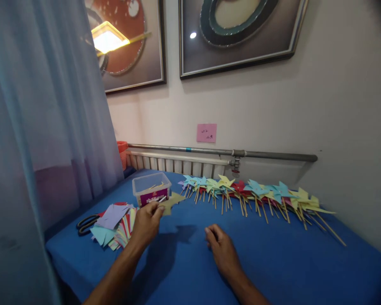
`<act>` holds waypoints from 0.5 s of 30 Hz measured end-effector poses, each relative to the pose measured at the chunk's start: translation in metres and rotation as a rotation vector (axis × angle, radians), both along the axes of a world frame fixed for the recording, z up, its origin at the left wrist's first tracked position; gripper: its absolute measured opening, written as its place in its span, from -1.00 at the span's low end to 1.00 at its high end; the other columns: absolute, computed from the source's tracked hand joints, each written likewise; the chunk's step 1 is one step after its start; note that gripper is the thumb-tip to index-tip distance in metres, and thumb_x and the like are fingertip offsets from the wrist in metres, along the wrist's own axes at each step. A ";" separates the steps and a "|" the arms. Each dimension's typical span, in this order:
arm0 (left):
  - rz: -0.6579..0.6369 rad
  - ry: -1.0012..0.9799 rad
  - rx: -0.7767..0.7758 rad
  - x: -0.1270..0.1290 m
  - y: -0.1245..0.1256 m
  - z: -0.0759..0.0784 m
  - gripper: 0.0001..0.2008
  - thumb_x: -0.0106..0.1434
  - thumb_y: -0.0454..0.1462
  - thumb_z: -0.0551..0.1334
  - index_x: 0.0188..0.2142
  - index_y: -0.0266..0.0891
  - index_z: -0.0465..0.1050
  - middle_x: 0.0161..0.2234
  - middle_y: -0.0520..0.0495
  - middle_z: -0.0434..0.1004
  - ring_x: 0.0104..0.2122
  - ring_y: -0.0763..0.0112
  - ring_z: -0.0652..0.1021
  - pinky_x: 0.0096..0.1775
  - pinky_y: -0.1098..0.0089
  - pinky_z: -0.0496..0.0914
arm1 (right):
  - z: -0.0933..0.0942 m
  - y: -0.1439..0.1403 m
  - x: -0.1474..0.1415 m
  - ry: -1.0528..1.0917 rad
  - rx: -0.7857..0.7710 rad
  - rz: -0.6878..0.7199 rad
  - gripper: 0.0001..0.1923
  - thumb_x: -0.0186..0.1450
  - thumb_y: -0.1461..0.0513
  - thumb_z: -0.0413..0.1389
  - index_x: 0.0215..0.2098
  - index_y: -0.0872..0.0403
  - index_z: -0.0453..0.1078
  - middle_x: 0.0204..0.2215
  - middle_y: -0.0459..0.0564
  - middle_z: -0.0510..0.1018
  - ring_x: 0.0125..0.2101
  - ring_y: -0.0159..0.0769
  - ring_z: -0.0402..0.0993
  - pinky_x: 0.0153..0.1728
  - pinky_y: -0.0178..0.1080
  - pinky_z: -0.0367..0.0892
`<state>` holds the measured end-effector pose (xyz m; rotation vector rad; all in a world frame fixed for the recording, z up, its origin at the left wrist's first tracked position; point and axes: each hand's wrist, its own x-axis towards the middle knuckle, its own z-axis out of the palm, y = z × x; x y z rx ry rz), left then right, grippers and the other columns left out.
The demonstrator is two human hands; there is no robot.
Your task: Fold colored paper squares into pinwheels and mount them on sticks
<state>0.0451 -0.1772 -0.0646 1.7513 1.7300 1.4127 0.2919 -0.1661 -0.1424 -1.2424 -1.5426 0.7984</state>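
Blue surface under everything. Beyond the clear plastic box, toward the wall: a long row of finished pinwheels on sticks. Left of the box: stack of uncut coloured paper, then scissors. Just in front of the box: left hand pinching a yellow-green paper piece, still stickless. Further right: right hand loosely curled, resting empty.

Scissors left; pinwheel row along wall; pink note.
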 end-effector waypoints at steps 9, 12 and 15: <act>-0.478 -0.923 -0.458 0.111 0.063 -0.017 -0.82 0.09 -0.23 0.33 -0.40 -0.29 0.40 -0.54 -0.05 0.54 -0.61 0.46 0.48 -0.47 0.43 0.39 | 0.010 0.013 0.021 0.764 -0.169 0.028 -0.29 0.17 -0.33 0.10 -0.11 0.08 0.51 -0.19 0.16 0.67 -0.23 -0.06 0.60 -0.19 -0.08 0.45; -0.492 -0.961 -0.507 0.122 0.063 -0.043 -0.80 0.08 -0.23 0.34 -0.41 -0.30 0.38 -0.53 -0.07 0.55 -0.61 0.45 0.49 -0.49 0.44 0.37 | 0.013 0.013 0.024 0.845 -0.192 0.084 -0.37 0.15 -0.24 0.24 -0.09 0.07 0.50 -0.13 0.15 0.67 -0.13 -0.02 0.59 -0.14 -0.08 0.44; -0.483 -0.910 -0.550 0.120 0.058 -0.061 -0.78 0.07 -0.22 0.35 -0.39 -0.32 0.40 -0.52 -0.11 0.57 -0.58 0.41 0.52 -0.49 0.44 0.36 | 0.008 0.015 0.023 0.864 -0.228 0.085 -0.47 0.04 -0.06 0.41 -0.16 0.06 0.49 -0.14 0.11 0.68 -0.11 0.00 0.58 -0.15 -0.10 0.44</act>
